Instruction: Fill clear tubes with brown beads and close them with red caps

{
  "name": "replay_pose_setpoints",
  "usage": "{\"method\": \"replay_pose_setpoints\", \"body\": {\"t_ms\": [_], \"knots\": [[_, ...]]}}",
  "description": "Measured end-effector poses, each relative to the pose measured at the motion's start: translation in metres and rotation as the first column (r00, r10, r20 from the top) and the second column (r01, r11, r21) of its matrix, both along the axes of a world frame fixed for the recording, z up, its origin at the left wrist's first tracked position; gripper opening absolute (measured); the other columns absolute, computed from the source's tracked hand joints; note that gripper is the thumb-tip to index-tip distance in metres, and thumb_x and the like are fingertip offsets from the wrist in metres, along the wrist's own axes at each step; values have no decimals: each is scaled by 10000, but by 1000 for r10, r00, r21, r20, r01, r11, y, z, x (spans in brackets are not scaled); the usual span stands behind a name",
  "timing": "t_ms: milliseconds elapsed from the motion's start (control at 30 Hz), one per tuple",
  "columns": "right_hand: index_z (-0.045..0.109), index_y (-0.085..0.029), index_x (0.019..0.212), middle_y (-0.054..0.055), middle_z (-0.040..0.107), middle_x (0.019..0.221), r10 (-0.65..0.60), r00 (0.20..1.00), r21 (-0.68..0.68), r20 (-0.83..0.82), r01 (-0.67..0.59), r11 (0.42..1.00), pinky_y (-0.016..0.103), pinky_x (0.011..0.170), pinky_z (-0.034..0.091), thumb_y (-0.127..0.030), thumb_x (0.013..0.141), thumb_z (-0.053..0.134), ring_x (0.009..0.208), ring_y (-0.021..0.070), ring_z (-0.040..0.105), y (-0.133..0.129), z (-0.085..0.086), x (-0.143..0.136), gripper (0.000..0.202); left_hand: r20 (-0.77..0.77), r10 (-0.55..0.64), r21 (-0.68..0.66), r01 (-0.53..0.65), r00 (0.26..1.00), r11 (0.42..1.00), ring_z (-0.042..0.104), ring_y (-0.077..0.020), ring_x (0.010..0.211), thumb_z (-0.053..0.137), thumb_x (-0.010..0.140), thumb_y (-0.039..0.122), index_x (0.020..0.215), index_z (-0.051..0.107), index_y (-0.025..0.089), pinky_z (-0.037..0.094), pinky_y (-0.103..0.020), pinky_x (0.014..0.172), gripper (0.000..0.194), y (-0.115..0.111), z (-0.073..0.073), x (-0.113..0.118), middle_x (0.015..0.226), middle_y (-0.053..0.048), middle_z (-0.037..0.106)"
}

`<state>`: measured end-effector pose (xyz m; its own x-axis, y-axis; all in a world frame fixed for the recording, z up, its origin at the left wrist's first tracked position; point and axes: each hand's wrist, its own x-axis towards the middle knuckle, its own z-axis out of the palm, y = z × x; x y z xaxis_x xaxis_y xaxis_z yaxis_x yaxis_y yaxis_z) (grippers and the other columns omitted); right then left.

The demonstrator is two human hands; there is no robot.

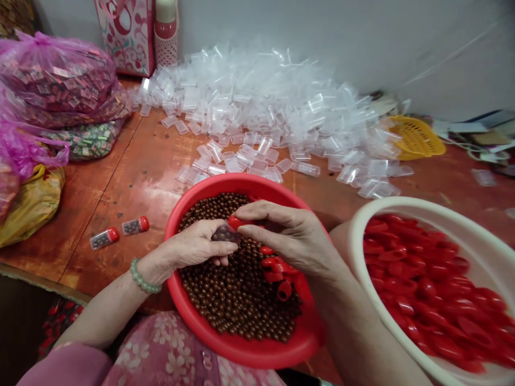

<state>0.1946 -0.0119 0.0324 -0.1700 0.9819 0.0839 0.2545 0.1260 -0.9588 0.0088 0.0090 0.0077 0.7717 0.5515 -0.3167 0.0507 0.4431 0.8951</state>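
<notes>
Container (226, 235), clear, with dark beads (222, 232) inside, is pinched above the red basin (172, 228) between thumb and fingers of the left hand (189, 245). On my feed the right hand (295, 236) grips a red cap (237, 222) at its end. Brown beads (225, 300) fill much of the basin; two capped containers (135, 225) lie leftward, a white basin (357, 241) rightward.

Can't read any text, label, brand or number on my feed. Small pieces in the purple bag (44, 49), far left: any print is too tiny for me. Patterned carrier (134, 45) behind it: I make out decoration, no legible lettering.
</notes>
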Motion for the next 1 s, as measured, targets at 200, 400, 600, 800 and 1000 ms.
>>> {"method": "replay_pose_setpoints", "body": {"t_ms": [200, 400, 600, 800, 1000], "knots": [[754, -263, 845, 30, 744, 843, -21, 997, 50, 70, 17, 999, 335, 753, 579, -332, 744, 764, 792, 193, 684, 0, 3, 12, 123, -7, 62, -37, -63, 998, 997, 532, -77, 555, 614, 801, 249, 849, 532, 143, 441, -224, 575, 142, 0, -1, -1, 637, 28, 559], [755, -269, 864, 32, 746, 873, -14, 993, -5, 116, 15, 1000, 341, 770, 574, -369, 748, 761, 807, 198, 687, -2, 5, 20, 154, -22, 62, -22, -62, 998, 998, 529, -75, 556, 624, 807, 242, 899, 552, 140, 429, -217, 573, 154, 1, 3, -1, 632, 36, 558], [753, -264, 890, 19, 742, 892, -75, 997, 36, 27, 74, 997, 318, 803, 566, -297, 750, 765, 840, 176, 687, 0, 2, 6, 146, -6, 35, -20, -36, 999, 999, 516, -69, 563, 640, 796, 250, 797, 543, 141, 425, -219, 585, 146, 2, 4, -2, 631, 37, 543], [748, -252, 865, 26, 747, 882, -97, 995, -15, 24, 97, 995, 339, 793, 571, -326, 725, 780, 834, 191, 690, 1, -1, 6, 162, 55, 142, -105, -136, 988, 985, 541, -67, 602, 719, 742, 255, 875, 577, 132, 442, -218, 615, 230, 2, -1, -4, 696, 24, 582], [731, -274, 871, 2, 750, 883, -307, 942, -36, -137, 305, 952, 338, 784, 580, -307, 713, 792, 812, 177, 697, 0, -2, -12, 173, 235, 136, -353, -46, 963, 934, 647, -124, 762, 788, 698, 369, 969, 631, 136, 502, -240, 689, 391, 7, -3, -8, 908, -63, 667]]}}
